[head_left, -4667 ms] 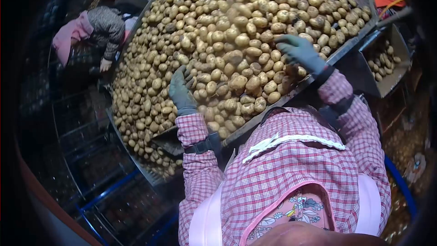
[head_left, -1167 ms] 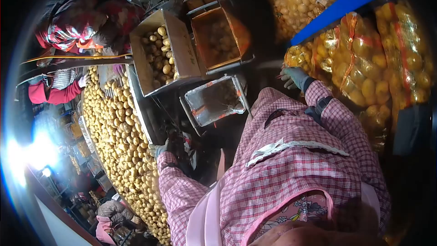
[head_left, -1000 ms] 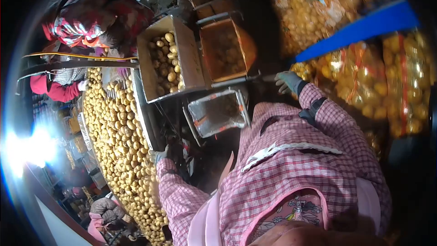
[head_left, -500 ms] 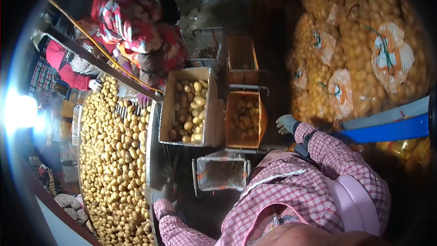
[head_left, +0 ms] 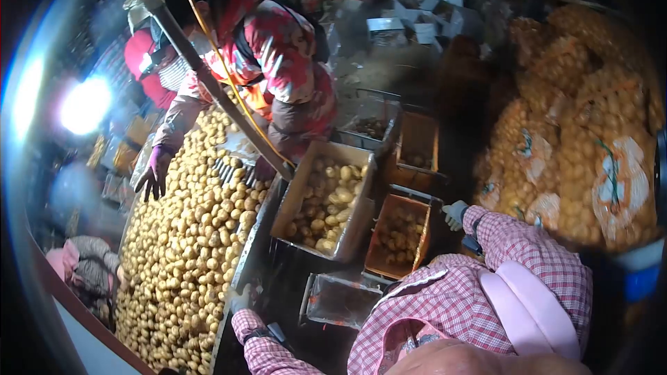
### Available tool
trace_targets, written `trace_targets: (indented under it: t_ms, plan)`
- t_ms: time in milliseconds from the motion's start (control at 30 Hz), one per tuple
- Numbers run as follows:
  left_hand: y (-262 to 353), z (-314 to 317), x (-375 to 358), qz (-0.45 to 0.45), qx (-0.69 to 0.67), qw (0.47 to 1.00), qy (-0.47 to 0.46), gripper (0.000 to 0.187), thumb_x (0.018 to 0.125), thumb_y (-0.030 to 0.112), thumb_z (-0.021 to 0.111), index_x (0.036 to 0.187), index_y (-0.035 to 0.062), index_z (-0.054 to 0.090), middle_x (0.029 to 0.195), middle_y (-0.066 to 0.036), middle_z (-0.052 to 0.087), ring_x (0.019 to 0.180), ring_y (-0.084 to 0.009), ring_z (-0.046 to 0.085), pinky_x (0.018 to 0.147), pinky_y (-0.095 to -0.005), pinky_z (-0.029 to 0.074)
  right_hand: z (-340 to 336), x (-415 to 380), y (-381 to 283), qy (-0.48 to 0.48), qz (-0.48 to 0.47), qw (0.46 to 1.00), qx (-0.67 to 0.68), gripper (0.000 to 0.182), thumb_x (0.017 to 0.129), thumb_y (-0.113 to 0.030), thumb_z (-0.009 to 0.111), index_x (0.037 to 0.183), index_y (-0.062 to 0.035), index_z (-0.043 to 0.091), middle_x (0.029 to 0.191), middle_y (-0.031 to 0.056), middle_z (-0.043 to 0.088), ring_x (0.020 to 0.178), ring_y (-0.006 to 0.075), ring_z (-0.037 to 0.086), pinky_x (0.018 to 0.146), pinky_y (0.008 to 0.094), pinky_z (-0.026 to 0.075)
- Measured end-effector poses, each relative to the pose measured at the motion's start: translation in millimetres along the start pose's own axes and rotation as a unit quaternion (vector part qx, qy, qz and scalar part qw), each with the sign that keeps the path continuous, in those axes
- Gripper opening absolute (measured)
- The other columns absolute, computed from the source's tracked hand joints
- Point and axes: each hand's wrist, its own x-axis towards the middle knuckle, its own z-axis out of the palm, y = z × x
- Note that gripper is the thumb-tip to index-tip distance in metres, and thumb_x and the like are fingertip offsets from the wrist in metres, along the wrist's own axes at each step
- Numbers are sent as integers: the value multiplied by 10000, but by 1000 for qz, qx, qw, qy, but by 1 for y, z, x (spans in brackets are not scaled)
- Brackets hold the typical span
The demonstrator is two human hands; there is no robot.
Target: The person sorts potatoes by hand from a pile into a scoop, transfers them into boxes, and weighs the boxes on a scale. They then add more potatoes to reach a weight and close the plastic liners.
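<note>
My left hand [head_left: 242,299], in a light glove, rests at the metal rim [head_left: 244,267] of a long table heaped with potatoes [head_left: 201,236]. Its thumb stands apart from the fingers, and no potato shows in it. On the other side, my right hand [head_left: 455,215], also gloved, hangs with loosely parted fingers and holds nothing visible. Close by it is an orange crate [head_left: 371,255] partly filled with potatoes, set in a metal frame. Between my arms stands a clear-lined crate [head_left: 342,301]; its contents are too dark to make out.
A big box [head_left: 283,217] of potatoes stands against the table. Beyond are another crate [head_left: 417,140] and a bin [head_left: 372,107]. A co-worker in a red patterned jacket [head_left: 278,45] leans over the table, a purple-gloved hand [head_left: 157,172] above the potatoes. Net sacks of potatoes [head_left: 577,132] are piled right.
My view has tilted and turned, so the crates and sacks appear shifted. The co-worker's purple-gloved hand now stretches across the potatoes. My left hand remains by the rim.
</note>
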Motion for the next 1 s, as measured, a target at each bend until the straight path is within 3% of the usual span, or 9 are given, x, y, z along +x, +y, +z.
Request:
trace_targets:
  t_ms: [133,267,333,433,567,667,867,933,1000]
  plan:
    - [40,69,-43,63,-88,986,123,744,853,381,743,1422,-22,483,1481,-291,430,1399,-407,398,1184,-429,297,-39,72,-7,-72,54,996,-11,405,921,-436,576,906,-48,690,855,183,716,768,390,716,678,505,592]
    - [126,89,-154,66,-182,977,84,557,878,282,728,1334,2,571,1381,-238,548,1293,-351,523,1108,-414,397,-61,121,-14,-72,63,995,1,379,906,-348,615,1090,-18,633,1000,251,706,781,414,710,715,506,589]
    - [187,65,-213,-54,-240,968,49,496,893,276,718,1301,17,604,1309,-205,618,1180,-297,616,1030,-378,468,-63,132,-18,-78,44,996,12,381,903,-332,609,1124,-21,603,1041,263,699,767,411,705,709,503,583]
    - [153,115,-230,-97,-336,936,43,263,915,225,671,1066,19,734,960,-124,748,919,-210,700,879,-337,535,-66,137,-35,-89,31,995,-27,334,907,-331,588,1068,-40,602,1029,232,703,736,365,692,669,459,583]
    - [157,109,-268,-159,-427,890,19,188,904,184,647,945,55,777,844,-15,737,768,-100,662,740,-281,534,-68,135,-55,-146,39,987,-56,344,982,-290,443,1091,-19,624,1027,202,709,800,358,691,669,450,574]
    - [151,122,-268,-181,-446,876,8,188,902,184,647,953,54,773,818,-2,722,735,-85,641,692,-261,525,-70,126,-70,-141,9,989,-33,478,1011,-405,407,1122,4,630,1075,226,699,863,388,691,745,477,572]
    - [130,186,-264,-154,-681,713,-61,274,973,289,639,1081,57,735,938,-31,726,826,-117,656,771,-271,528,-66,118,-89,-94,-33,994,-41,621,1001,-553,405,1201,3,596,1168,263,659,950,443,678,799,517,564]
    - [117,226,-272,-77,-642,763,5,321,970,320,638,1144,61,712,1052,-64,733,970,-179,674,877,-314,520,-60,145,-95,-80,-23,996,-28,595,979,-553,460,1225,-22,567,1173,232,649,874,417,680,692,514,564]
    - [143,166,-306,-186,-479,858,13,334,964,346,628,1161,89,707,1128,-90,724,1077,-228,661,954,-346,493,-56,154,-109,-69,-86,992,-62,527,973,-539,484,1209,-75,567,1124,186,637,811,378,659,675,519,548]
